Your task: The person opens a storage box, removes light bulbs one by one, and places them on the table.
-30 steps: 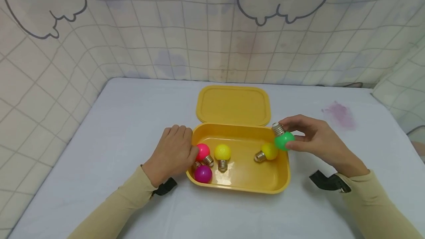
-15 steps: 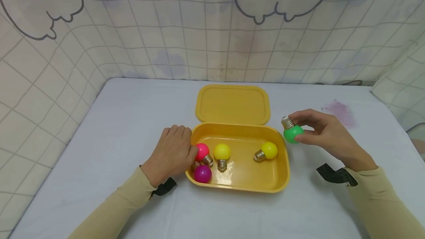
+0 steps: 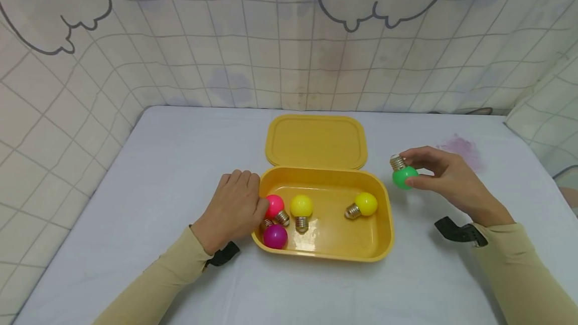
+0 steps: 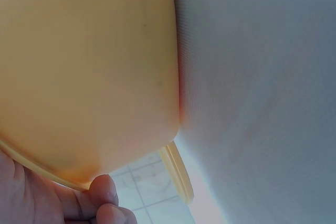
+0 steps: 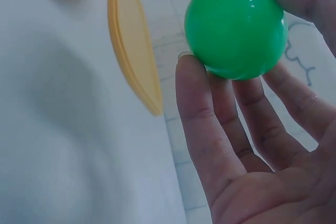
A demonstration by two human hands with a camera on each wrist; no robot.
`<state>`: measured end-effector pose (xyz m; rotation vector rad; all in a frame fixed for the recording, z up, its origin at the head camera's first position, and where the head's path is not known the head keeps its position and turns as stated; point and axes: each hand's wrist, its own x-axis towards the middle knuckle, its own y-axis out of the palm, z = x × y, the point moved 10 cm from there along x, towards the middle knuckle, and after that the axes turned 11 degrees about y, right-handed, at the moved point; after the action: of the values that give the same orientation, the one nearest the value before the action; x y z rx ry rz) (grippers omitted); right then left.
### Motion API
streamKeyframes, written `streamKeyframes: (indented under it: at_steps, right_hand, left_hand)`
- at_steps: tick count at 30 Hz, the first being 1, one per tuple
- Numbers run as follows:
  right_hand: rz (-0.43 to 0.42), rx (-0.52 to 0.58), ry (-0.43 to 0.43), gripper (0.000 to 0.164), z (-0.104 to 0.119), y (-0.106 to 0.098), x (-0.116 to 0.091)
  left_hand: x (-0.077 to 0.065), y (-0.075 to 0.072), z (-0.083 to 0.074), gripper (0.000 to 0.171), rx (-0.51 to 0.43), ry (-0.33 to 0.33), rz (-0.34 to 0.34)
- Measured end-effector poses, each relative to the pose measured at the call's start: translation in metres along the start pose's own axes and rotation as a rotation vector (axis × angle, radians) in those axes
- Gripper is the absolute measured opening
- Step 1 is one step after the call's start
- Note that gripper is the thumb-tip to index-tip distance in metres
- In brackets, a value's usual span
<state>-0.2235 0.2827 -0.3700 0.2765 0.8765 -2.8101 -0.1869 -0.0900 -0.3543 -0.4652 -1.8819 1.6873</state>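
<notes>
My right hand (image 3: 444, 179) pinches a green light bulb (image 3: 403, 178) between thumb and fingers, its metal screw base tipped up. It is held above the table, just right of the yellow plastic box (image 3: 334, 255). In the right wrist view the green globe (image 5: 236, 27) sits between the thumb and fingertips. My left hand (image 3: 235, 209) grips the box's left rim, fingers curled under it in the left wrist view. Inside the box lie a pink bulb (image 3: 274, 205), a purple bulb (image 3: 275, 236) and two yellow bulbs, one near the middle (image 3: 301, 206), the other (image 3: 366, 203) at the right.
The box's yellow lid (image 3: 316, 142) lies flat behind it on the white-covered table (image 3: 198, 139). A pink stain (image 3: 460, 152) marks the cloth at the back right. A grid-patterned curtain (image 3: 253, 54) hangs behind the table and along the left side.
My right hand has carried the green bulb to the right and slightly back, from over the box's right rim to outside it. The left hand stays on the rim.
</notes>
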Motion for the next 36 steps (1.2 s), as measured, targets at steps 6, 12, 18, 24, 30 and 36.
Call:
streamKeyframes:
  at_steps: [6, 12, 18, 24, 30, 36]
  right_hand:
    - [0.004, -0.036, 0.022, 0.045, -0.011, -0.001, 0.005]
    - [0.006, -0.078, 0.019, 0.048, -0.018, -0.003, 0.008]
    - [-0.004, -0.11, 0.078, 0.046, -0.03, -0.004, 0.014]
    - [-0.013, -0.164, 0.11, 0.046, -0.04, -0.003, 0.019]
    - [-0.001, -0.206, 0.108, 0.05, -0.044, -0.004, 0.02]
    - [-0.003, -0.216, 0.112, 0.051, -0.046, -0.004, 0.022]
  left_hand:
    - [-0.001, -0.001, 0.0, 0.021, -0.001, 0.001, -0.009]
    - [-0.001, 0.0, 0.0, 0.02, -0.005, -0.002, -0.008]
    - [-0.001, -0.001, 0.0, 0.02, -0.002, 0.003, -0.011]
    - [-0.001, -0.001, 0.0, 0.019, -0.002, 0.007, -0.01]
    - [-0.001, 0.0, 0.0, 0.02, 0.003, 0.005, 0.006]
    - [-0.001, 0.001, 0.0, 0.02, -0.002, 0.007, -0.007]
